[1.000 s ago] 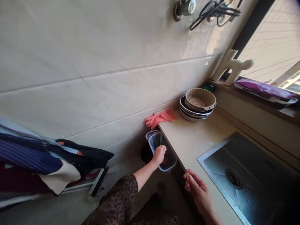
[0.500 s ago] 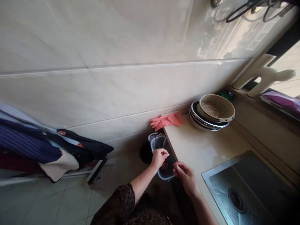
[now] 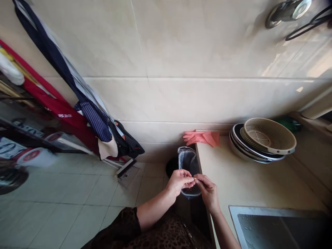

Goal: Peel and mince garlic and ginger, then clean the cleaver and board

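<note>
My left hand and my right hand meet above a clear plastic container standing just off the counter's edge. A small pale piece is pinched between the fingertips of both hands. It is too small to identify, and the fingers partly hide it. The container has a thin, dark-looking lining and sits directly below my hands, with its lower end hidden behind them.
Pink rubber gloves lie on the beige counter by the wall. Farther right are stacked dark-rimmed plates under a woven beige basket. A steel sink lies at lower right. Dark and red fabric items lean against the tiled wall.
My left hand has risen out of the container and now meets my right hand over it. The view has turned left, showing more floor and fabric, with the sink lower in the picture.
</note>
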`<action>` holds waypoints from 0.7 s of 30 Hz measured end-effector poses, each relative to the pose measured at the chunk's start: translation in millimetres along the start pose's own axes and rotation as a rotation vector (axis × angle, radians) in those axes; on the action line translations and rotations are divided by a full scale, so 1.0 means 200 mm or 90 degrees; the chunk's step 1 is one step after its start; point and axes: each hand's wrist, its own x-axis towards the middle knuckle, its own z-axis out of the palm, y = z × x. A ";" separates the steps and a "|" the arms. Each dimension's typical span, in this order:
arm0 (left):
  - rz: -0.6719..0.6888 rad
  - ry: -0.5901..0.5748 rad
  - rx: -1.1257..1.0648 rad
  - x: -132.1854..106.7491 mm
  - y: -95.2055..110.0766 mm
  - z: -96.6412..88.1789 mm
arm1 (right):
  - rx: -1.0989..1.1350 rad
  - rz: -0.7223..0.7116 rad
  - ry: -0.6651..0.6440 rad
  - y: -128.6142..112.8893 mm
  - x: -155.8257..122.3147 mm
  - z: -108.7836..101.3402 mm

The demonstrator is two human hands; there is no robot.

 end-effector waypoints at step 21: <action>-0.037 -0.060 -0.113 0.14 0.06 -0.05 | -0.148 -0.218 -0.093 -0.04 0.17 0.01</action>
